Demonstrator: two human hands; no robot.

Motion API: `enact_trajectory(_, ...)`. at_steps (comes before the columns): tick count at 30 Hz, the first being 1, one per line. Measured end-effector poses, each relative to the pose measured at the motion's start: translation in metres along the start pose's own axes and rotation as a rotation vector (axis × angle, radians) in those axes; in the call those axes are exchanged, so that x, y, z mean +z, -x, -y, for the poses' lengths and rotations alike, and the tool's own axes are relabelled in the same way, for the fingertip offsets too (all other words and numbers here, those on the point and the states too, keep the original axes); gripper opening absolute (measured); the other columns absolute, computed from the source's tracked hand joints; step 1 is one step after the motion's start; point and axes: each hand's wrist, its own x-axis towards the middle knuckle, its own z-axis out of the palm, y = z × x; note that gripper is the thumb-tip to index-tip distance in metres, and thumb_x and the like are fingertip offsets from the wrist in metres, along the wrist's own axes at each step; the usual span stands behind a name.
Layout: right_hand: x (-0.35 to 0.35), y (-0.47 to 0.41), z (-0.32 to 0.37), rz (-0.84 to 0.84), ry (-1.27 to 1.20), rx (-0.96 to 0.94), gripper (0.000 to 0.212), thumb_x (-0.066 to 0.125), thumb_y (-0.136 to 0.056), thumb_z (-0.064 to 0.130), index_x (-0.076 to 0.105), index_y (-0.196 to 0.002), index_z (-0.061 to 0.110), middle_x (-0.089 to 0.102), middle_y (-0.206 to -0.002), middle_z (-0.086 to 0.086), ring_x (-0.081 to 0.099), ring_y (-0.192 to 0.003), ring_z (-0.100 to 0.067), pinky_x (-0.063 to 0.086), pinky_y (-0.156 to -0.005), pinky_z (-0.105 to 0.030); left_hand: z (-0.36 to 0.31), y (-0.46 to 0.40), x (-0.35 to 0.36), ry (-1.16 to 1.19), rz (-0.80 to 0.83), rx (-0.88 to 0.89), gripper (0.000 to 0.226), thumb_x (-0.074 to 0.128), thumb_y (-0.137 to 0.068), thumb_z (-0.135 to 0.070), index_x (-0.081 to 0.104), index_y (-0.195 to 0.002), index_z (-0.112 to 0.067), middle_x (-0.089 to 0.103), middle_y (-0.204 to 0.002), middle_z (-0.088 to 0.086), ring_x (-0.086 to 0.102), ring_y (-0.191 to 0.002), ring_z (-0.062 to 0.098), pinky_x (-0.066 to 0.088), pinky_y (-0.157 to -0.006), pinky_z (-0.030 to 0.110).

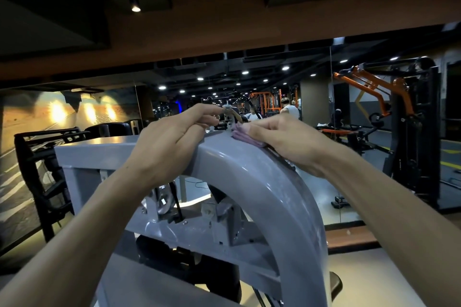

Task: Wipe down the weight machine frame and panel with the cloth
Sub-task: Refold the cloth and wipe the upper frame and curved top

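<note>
A grey weight machine frame (274,182) arches up through the middle of the view, with a flat grey top panel (99,146) to its left. A folded purple cloth (243,136) lies on the crest of the arch. My right hand (287,139) presses flat on the cloth, fingers straight and pointing left. My left hand (174,134) rests on the arch just left of the cloth, its fingers loosely bent over the far edge. Pulleys and brackets (162,200) show inside the frame below.
A wall mirror ahead reflects the gym, ceiling lights and two people (289,107). An orange and black cable machine (404,117) stands at the right. A black rack (42,162) sits at the left. A brown ledge (349,238) lies low right.
</note>
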Motion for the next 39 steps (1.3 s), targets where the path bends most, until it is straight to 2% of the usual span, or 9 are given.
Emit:
enact_trajectory(3,-0.007,0.023,-0.021,-0.009,-0.092,0.042,0.041,0.058,-0.089,0.057,0.080,-0.106,0.027,0.074,-0.118,0.012,0.071,-0.108,-0.010,0.049,-0.109,-0.044,0.001,0.000,0.000,0.001,0.001,-0.003,0.052,0.030,-0.091,-0.034,0.050,-0.136,-0.053,0.063,-0.119,-0.038,0.055,-0.115,-0.013,0.041,-0.092,0.017)
enact_trajectory(9,-0.017,0.073,-0.055,-0.032,-0.248,0.101,0.039,0.056,-0.097,0.041,0.079,-0.107,0.010,0.077,-0.111,-0.010,0.071,-0.111,-0.029,0.056,-0.099,-0.042,-0.001,-0.001,0.000,0.010,-0.008,-0.018,0.052,0.030,-0.090,-0.035,0.051,-0.133,-0.055,0.063,-0.116,-0.038,0.051,-0.114,-0.019,0.040,-0.089,0.014)
enact_trajectory(11,-0.014,0.071,-0.048,-0.068,-0.213,0.068,0.035,0.059,-0.093,0.042,0.081,-0.103,0.017,0.078,-0.106,-0.005,0.072,-0.106,-0.026,0.056,-0.100,-0.045,-0.001,0.000,-0.001,0.009,-0.006,-0.028,0.053,0.030,-0.089,-0.035,0.051,-0.133,-0.056,0.063,-0.116,-0.038,0.053,-0.114,-0.016,0.040,-0.090,0.017)
enact_trajectory(14,-0.011,0.051,-0.023,-0.083,-0.133,0.012,0.026,0.065,-0.090,0.041,0.080,-0.108,0.030,0.078,-0.105,0.012,0.073,-0.099,-0.004,0.058,-0.098,-0.035,-0.004,0.000,-0.001,0.010,-0.001,-0.039,0.052,0.030,-0.089,-0.036,0.052,-0.132,-0.055,0.063,-0.115,-0.039,0.055,-0.114,-0.012,0.043,-0.092,0.022)
enact_trajectory(16,-0.008,0.033,-0.003,-0.086,-0.035,-0.063,0.023,0.070,-0.093,0.036,0.078,-0.114,0.030,0.076,-0.107,0.019,0.070,-0.099,0.004,0.056,-0.099,-0.028,-0.006,0.001,0.000,0.016,0.000,-0.045,0.052,0.030,-0.089,-0.037,0.052,-0.132,-0.055,0.062,-0.115,-0.040,0.055,-0.113,-0.012,0.046,-0.092,0.027)
enact_trajectory(21,0.004,0.020,0.013,-0.122,0.114,-0.200,0.020,0.070,-0.096,0.036,0.079,-0.112,0.031,0.074,-0.110,0.025,0.067,-0.104,0.010,0.053,-0.101,-0.025,-0.003,0.000,0.000,0.016,-0.009,-0.027,0.052,0.031,-0.090,-0.036,0.051,-0.134,-0.054,0.063,-0.115,-0.041,0.057,-0.112,-0.011,0.040,-0.089,0.017)
enact_trajectory(29,-0.007,0.082,-0.027,-0.176,0.145,-0.292,0.031,0.067,-0.095,0.027,0.069,-0.125,0.032,0.063,-0.127,0.031,0.056,-0.121,0.015,0.044,-0.104,-0.012,-0.004,0.001,0.001,0.018,-0.012,-0.010,0.053,0.029,-0.090,-0.035,0.050,-0.136,-0.053,0.062,-0.116,-0.040,0.056,-0.111,-0.010,0.041,-0.086,0.018)
enact_trajectory(35,-0.005,0.051,0.001,-0.201,0.371,-0.364,0.023,0.065,-0.097,0.036,0.075,-0.118,0.035,0.069,-0.118,0.028,0.061,-0.110,0.017,0.052,-0.098,-0.018,-0.004,0.001,0.002,0.028,-0.034,-0.014,0.052,0.030,-0.090,-0.035,0.051,-0.135,-0.053,0.063,-0.114,-0.041,0.056,-0.110,-0.013,0.047,-0.084,0.024)
enact_trajectory(39,0.009,0.025,0.010,-0.176,0.325,-0.384,0.021,0.061,-0.101,0.036,0.078,-0.113,0.032,0.069,-0.119,0.029,0.062,-0.113,0.013,0.047,-0.110,-0.034,-0.003,0.003,0.001,0.012,-0.025,-0.009,0.053,0.030,-0.090,-0.035,0.050,-0.137,-0.051,0.063,-0.115,-0.040,0.057,-0.111,-0.009,0.045,-0.088,0.024)
